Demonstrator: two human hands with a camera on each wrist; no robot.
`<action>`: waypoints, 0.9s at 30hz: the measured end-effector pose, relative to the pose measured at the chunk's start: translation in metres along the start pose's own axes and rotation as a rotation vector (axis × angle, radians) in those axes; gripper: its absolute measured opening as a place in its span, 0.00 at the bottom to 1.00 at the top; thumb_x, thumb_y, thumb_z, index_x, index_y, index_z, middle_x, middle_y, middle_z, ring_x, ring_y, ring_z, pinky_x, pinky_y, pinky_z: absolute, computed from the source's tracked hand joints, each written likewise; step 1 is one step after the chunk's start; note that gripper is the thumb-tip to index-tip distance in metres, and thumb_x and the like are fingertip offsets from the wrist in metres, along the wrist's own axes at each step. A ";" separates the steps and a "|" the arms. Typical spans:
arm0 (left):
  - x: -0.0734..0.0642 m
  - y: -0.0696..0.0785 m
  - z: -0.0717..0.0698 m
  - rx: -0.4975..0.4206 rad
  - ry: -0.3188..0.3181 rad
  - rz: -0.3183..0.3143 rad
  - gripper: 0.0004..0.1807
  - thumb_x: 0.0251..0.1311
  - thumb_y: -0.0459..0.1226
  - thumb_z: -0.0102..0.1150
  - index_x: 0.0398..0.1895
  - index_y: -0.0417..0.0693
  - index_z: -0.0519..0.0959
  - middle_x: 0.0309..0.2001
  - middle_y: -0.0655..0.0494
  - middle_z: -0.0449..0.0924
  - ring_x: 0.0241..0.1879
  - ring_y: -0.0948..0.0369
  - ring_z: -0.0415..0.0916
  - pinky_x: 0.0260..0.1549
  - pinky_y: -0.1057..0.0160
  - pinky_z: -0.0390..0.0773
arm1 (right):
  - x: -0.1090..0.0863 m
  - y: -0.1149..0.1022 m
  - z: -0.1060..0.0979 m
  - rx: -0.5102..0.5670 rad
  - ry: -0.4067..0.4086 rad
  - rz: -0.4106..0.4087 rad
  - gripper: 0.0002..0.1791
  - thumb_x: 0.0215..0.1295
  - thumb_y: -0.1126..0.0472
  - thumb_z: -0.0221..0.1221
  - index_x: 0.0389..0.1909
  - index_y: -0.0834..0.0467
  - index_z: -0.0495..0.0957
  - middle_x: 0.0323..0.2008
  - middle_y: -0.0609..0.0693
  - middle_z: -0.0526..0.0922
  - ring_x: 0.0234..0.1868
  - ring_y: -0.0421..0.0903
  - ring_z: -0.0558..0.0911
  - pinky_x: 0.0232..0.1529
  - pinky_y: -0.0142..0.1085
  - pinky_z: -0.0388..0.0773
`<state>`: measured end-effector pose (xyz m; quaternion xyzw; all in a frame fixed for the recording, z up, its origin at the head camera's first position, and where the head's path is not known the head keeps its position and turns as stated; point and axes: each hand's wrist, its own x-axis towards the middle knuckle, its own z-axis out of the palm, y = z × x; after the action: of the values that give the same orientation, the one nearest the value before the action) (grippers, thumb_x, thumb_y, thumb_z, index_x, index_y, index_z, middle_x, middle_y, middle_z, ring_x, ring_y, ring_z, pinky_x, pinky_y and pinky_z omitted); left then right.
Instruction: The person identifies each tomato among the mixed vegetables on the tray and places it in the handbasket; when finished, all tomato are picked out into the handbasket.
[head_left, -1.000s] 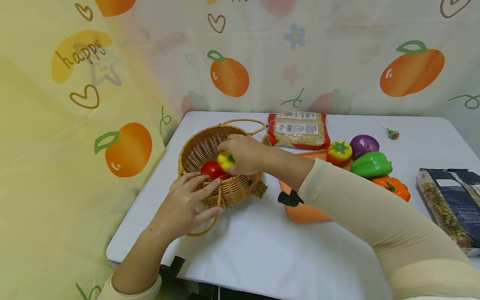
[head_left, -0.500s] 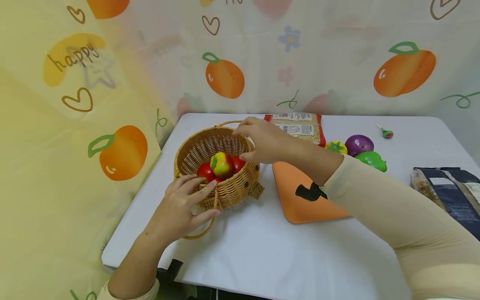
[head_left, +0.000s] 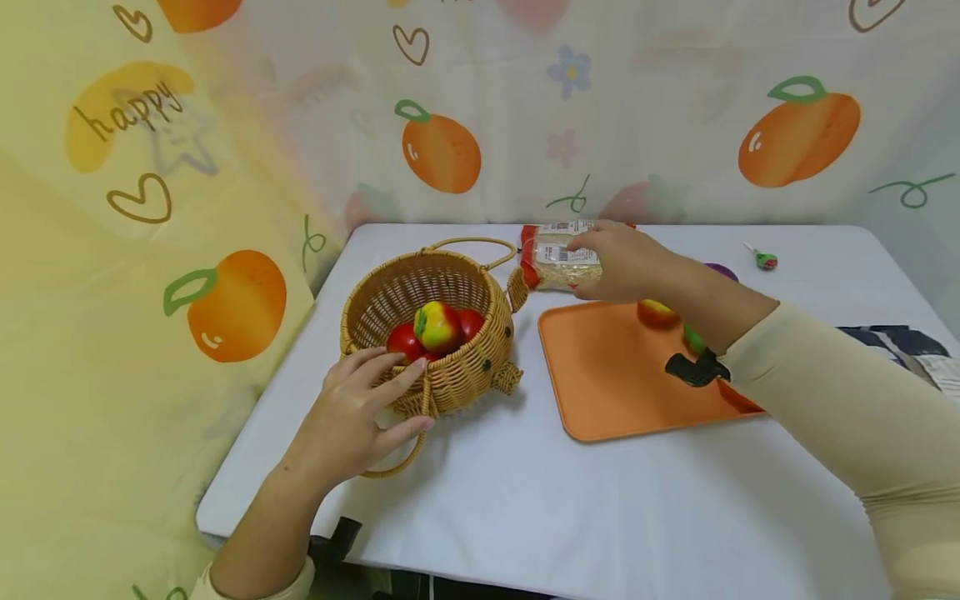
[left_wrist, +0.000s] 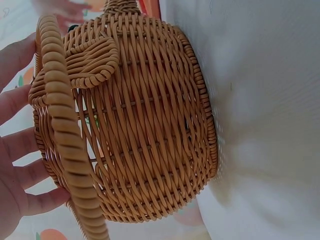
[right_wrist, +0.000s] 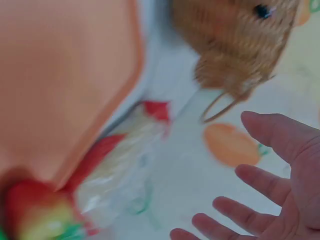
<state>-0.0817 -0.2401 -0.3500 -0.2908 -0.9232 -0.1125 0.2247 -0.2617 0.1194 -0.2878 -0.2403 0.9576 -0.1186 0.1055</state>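
Note:
A wicker basket (head_left: pixel 461 379) shaped like an animal stands on the left of the table. Inside it, a yellow-and-red toy bell pepper (head_left: pixel 438 327) lies on smooth red round items (head_left: pixel 402 340), partly hidden. My left hand (head_left: pixel 352 417) rests against the near rim, fingers extended; in the left wrist view its fingertips touch the wicker beside a handle (left_wrist: pixel 67 130). My right hand (head_left: pixel 622 262) hovers above the back of the orange tray (head_left: pixel 600 375), spread and holding nothing in the right wrist view. Below it sits another red-and-yellow pepper (head_left: pixel 658 314).
A red-edged bag of grain (head_left: pixel 558 254) lies behind the tray. My right arm partly hides a purple vegetable (head_left: pixel 722 271), a green one (head_left: pixel 693 339) and an orange one (head_left: pixel 738 397). A lollipop (head_left: pixel 765 260) lies at the back right, and a dark packet (head_left: pixel 900 342) at the right edge.
My right hand has let go of the yellow-and-red pepper in the basket, then moved out to the right over the tray. The left hand has stayed at the rim.

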 end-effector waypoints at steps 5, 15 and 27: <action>0.001 0.000 -0.001 -0.002 0.000 -0.003 0.37 0.46 0.53 0.78 0.61 0.51 0.83 0.55 0.41 0.83 0.59 0.40 0.74 0.57 0.32 0.73 | -0.003 0.039 0.009 -0.027 -0.031 0.063 0.40 0.60 0.50 0.71 0.71 0.60 0.71 0.70 0.69 0.67 0.70 0.68 0.66 0.70 0.65 0.63; 0.001 0.000 0.000 -0.007 -0.002 -0.004 0.37 0.46 0.53 0.78 0.62 0.51 0.83 0.54 0.41 0.83 0.59 0.39 0.74 0.56 0.32 0.73 | -0.008 0.080 0.026 -0.006 -0.106 0.173 0.40 0.58 0.53 0.70 0.70 0.63 0.71 0.65 0.72 0.71 0.63 0.68 0.70 0.68 0.65 0.67; 0.000 0.000 0.000 -0.008 -0.012 -0.014 0.37 0.48 0.54 0.77 0.63 0.52 0.82 0.55 0.42 0.83 0.60 0.40 0.73 0.57 0.32 0.73 | -0.009 0.083 0.036 0.015 -0.142 0.173 0.32 0.59 0.57 0.71 0.63 0.65 0.77 0.60 0.70 0.76 0.57 0.65 0.72 0.66 0.63 0.69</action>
<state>-0.0814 -0.2398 -0.3501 -0.2858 -0.9261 -0.1163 0.2173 -0.2810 0.1880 -0.3439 -0.1637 0.9640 -0.0988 0.1847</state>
